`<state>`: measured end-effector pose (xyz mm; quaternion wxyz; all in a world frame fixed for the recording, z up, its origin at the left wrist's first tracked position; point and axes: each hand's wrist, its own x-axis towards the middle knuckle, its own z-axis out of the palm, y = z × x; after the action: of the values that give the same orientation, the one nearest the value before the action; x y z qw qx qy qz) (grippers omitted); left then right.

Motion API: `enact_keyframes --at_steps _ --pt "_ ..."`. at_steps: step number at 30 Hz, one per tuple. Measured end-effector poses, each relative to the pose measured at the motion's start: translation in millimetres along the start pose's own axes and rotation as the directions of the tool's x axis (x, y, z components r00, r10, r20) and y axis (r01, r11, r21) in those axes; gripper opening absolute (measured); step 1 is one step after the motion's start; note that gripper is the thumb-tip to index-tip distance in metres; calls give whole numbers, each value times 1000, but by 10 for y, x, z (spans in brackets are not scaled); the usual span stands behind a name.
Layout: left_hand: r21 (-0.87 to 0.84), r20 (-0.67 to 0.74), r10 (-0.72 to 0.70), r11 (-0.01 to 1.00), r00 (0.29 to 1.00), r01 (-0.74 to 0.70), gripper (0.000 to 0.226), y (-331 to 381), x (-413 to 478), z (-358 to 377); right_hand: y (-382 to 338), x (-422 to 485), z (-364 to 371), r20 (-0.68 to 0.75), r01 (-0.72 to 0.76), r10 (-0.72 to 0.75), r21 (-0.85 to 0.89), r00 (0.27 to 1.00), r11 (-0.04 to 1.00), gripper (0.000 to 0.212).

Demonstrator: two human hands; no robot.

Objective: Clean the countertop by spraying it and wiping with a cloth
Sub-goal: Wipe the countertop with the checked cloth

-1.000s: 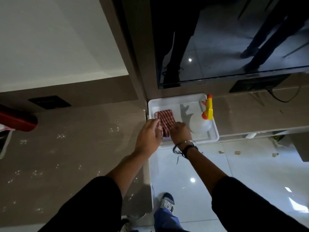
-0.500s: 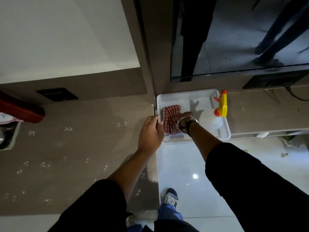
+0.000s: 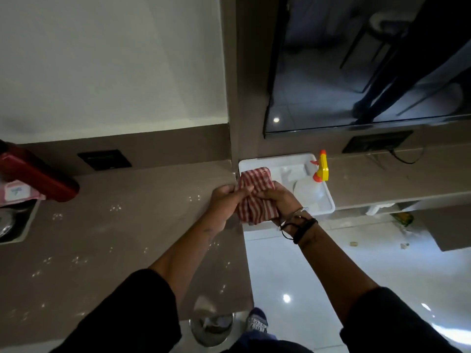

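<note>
1. The countertop (image 3: 114,238) is a brown polished stone slab. It runs from a sink (image 3: 10,225) at its left edge to a straight right edge, and small glints of light are scattered over it.
2. A low upstand of the same brown runs along its back edge and carries a dark socket plate (image 3: 104,159). The wall above it is pale.
3. A red cylinder (image 3: 38,174) lies slantwise near the back left corner, beside the sink.
4. Past the right edge a narrower ledge (image 3: 382,179) runs along the wall under a dark glass panel (image 3: 356,72) that mirrors the room.
5. A white tray (image 3: 328,205) sits on the ledge's left end, just beside the countertop.
6. A spray bottle (image 3: 309,189) with a yellow and orange head stands in the tray's right part.
7. The red-and-white striped cloth (image 3: 254,197) is bunched between both hands, at the countertop's right edge and over the tray's left end.
8. The left hand (image 3: 224,202) has its fingers curled and pinches the cloth's left side.
9. The right hand (image 3: 280,200), with bands at the wrist, closes its fingers round the cloth's right side.
10. Glossy white floor tiles (image 3: 305,276) lie below.
</note>
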<state>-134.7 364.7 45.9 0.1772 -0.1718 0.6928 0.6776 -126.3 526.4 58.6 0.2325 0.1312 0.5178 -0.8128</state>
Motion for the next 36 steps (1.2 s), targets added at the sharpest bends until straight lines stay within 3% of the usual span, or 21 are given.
enact_keyframes --at_steps 3,7,10,13,15,17,19,21,22,24,26,27,28,31,36 --pt "5 -32 27 1000 999 -27 26 -43 -209 -218 188 -278 268 -3 -33 33 78 999 996 42" --pt "94 48 100 990 994 -104 26 -191 -494 -660 614 -532 670 -117 -138 160 176 980 975 39" --pt "203 128 141 965 982 -165 25 -375 -745 -1068 972 -738 1042 -146 -78 108 200 983 977 49" --pt "416 125 201 878 972 -236 33 -626 -920 -1582 1361 -905 1273 -294 16 53 227 954 974 41" --pt "562 134 253 777 958 -284 45 -816 -964 -2017 1598 -985 1315 -481 57 -17 69 876 996 33" --pt "704 191 287 626 939 -334 61 -979 -959 -2464 1751 -1073 1337 -670 -3 -196 -284 716 959 20" --pt "807 280 293 445 914 -389 66 -1107 -881 -2823 1889 -1146 1352 -727 -51 -390 -502 565 863 25" --pt "866 350 274 268 896 -421 70 -1204 -768 -3050 2028 -1131 1384 -716 -51 -510 -602 477 797 22" --pt "888 353 252 212 901 -407 75 -1248 -711 -3119 2097 -1097 1432 -692 -62 -540 -640 479 765 28" --pt "928 322 162 141 933 -345 89 -1345 -638 -3209 2253 -992 1527 -530 -148 -538 -789 656 597 42" --pt "947 306 42 93 951 -308 102 -1477 -646 -3271 2484 -859 1644 -358 -300 -356 -931 863 209 67" --pt "949 309 -5 75 951 -307 107 -1547 -678 -3295 2603 -813 1680 -344 -338 -302 -938 889 74 86" --pt "949 311 -33 66 950 -309 111 -1608 -713 -3318 2678 -793 1712 -344 -352 -323 -935 882 34 95" --pt "949 312 -40 59 949 -309 119 -1701 -778 -3389 2763 -732 1670 -370 -367 -478 -924 797 102 90" --pt "946 322 -30 52 946 -321 135 -1716 -758 -3404 2852 -648 1632 -407 -444 -371 -896 835 -17 113"
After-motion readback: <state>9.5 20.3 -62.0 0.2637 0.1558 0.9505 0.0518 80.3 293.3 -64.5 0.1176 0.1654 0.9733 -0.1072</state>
